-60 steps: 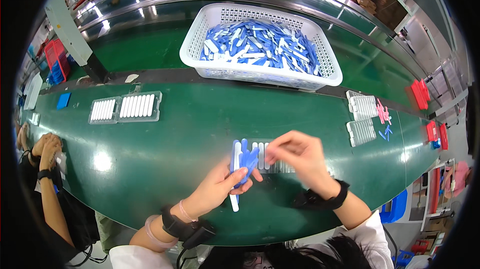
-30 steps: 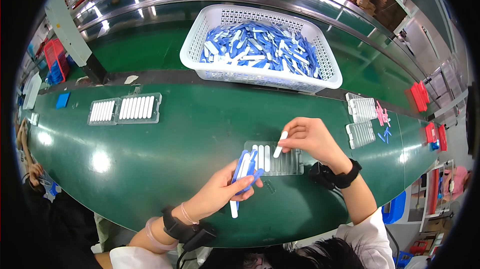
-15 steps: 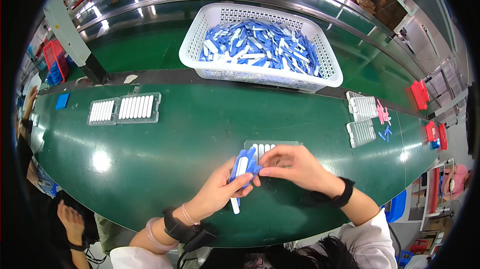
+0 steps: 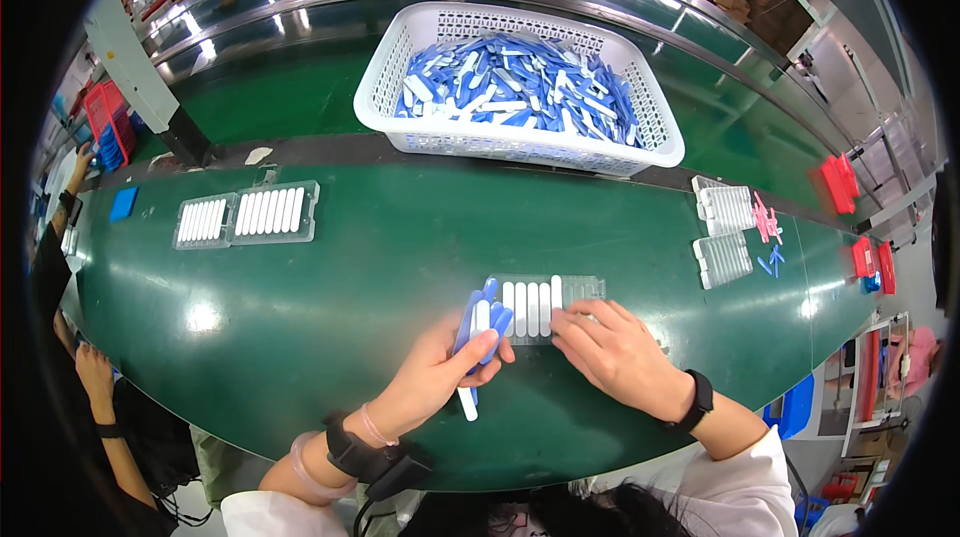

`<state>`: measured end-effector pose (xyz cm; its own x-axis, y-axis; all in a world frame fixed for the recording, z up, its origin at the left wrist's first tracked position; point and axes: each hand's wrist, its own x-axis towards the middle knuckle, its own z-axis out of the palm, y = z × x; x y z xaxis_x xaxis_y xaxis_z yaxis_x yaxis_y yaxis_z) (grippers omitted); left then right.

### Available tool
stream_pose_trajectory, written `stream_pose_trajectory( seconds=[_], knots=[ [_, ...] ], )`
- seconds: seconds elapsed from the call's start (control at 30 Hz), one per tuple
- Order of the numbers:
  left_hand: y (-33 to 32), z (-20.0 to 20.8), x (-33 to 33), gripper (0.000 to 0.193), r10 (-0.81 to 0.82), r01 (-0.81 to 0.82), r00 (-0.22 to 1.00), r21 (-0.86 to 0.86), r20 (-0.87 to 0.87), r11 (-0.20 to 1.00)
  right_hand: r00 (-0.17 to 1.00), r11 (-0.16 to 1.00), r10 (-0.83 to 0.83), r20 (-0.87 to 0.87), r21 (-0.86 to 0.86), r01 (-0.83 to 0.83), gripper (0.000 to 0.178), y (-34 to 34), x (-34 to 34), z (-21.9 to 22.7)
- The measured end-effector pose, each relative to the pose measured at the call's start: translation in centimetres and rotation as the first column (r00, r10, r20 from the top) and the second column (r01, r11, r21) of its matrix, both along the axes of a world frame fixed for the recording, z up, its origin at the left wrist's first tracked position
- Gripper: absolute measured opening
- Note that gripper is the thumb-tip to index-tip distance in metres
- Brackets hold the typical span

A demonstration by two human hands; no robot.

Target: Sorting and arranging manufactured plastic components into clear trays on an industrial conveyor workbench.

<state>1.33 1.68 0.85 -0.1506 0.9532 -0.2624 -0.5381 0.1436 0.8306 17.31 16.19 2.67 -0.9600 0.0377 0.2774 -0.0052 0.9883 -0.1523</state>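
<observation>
My left hand (image 4: 445, 359) is closed around a bundle of narrow flat blue-and-white strips (image 4: 483, 322) with rounded ends, fanned out above the fingers. Beneath the thumb, one white end sticks out below the hand. Just to the right, a clear plastic tray (image 4: 583, 287) lies on the table with several white strips (image 4: 532, 309) side by side in its slots. My right hand (image 4: 615, 349) is at the tray, its fingertips pinching a white strip (image 4: 556, 295) beside that row. The slots on the tray's right side hold no strips.
A white perforated basket (image 4: 520, 149) heaped with blue-and-white strips stands at the back. Filled clear trays (image 4: 275, 212) lie on the left near a blue piece (image 4: 123, 203). Other clear trays (image 4: 722, 260) and small pink pieces (image 4: 766, 219) are on the right. Another person's hand (image 4: 96, 377) shows far left.
My right hand has moved from the bundle to the tray, taking a strip with it. My left hand keeps the bundle and has barely moved. More of the tray shows.
</observation>
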Motion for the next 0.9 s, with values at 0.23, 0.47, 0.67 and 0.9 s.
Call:
stream_pose_trajectory(
  seconds=[0.23,0.47,0.67,0.9],
  knots=[
    [-0.3,0.0,0.1,0.02,-0.107,0.109,0.991,0.014,-0.085,0.994,0.98,0.291,-0.157,0.12,-0.943,0.162,0.022,-0.8,-2.0,2.1],
    [-0.3,0.3,-0.1,0.021,-0.261,0.264,0.961,0.019,-0.089,0.964,0.997,-0.043,-0.068,-0.033,-0.998,-0.036,0.01,2.4,-3.2,0.8],
    [-0.3,-0.1,0.0,0.021,-0.208,0.207,0.974,-0.016,-0.091,0.978,0.913,0.267,-0.218,0.345,-0.879,0.396,0.017,6.2,-3.2,1.2],
    [-0.2,-0.2,0.0,0.021,-0.145,0.148,0.984,0.023,-0.101,0.989,0.928,0.73,-0.218,0.302,-0.581,0.36,0.034,6.1,-2.9,0.0]
  ],
)
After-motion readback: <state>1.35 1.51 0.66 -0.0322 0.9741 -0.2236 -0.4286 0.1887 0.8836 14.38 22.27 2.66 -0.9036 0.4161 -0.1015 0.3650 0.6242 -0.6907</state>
